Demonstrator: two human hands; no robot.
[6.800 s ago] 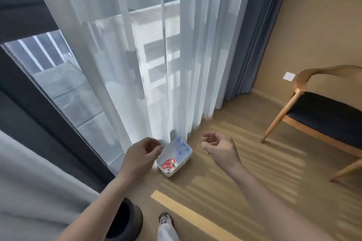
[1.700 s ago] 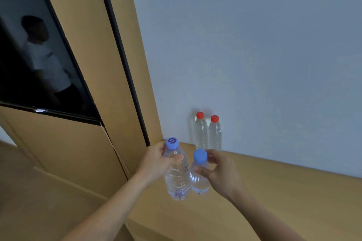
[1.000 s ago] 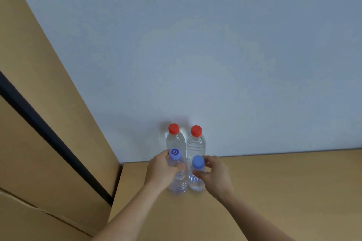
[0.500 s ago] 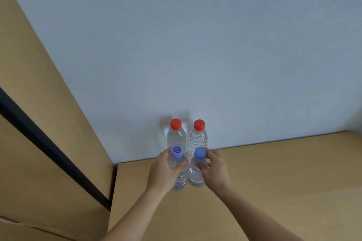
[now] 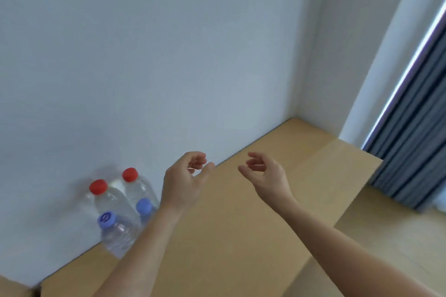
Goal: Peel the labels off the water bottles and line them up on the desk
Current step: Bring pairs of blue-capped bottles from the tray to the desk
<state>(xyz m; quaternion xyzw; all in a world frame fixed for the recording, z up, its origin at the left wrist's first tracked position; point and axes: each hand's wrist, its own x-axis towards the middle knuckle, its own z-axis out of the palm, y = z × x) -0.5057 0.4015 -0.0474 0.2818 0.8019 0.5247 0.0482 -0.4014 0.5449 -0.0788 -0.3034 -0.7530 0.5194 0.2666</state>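
Several clear, label-free water bottles stand together on the wooden desk (image 5: 241,212) by the white wall at the lower left. Two have red caps (image 5: 98,186) (image 5: 129,174) and stand at the back. In front of them stand a bottle with a purple cap (image 5: 106,219) and one with a blue cap (image 5: 143,206), which my left forearm partly hides. My left hand (image 5: 185,178) hovers to the right of the bottles, fingers loosely curled, holding nothing. My right hand (image 5: 265,176) is raised over the desk further right, fingers apart and empty.
The desk runs right into a wall corner (image 5: 293,117). A dark grey curtain (image 5: 415,147) hangs at the far right, with lighter wooden floor (image 5: 386,236) below the desk's right edge.
Both hands have let go of the purple-capped and blue-capped bottles, which now stand on the desk. The hands have moved right and the view has swung right toward the curtain.
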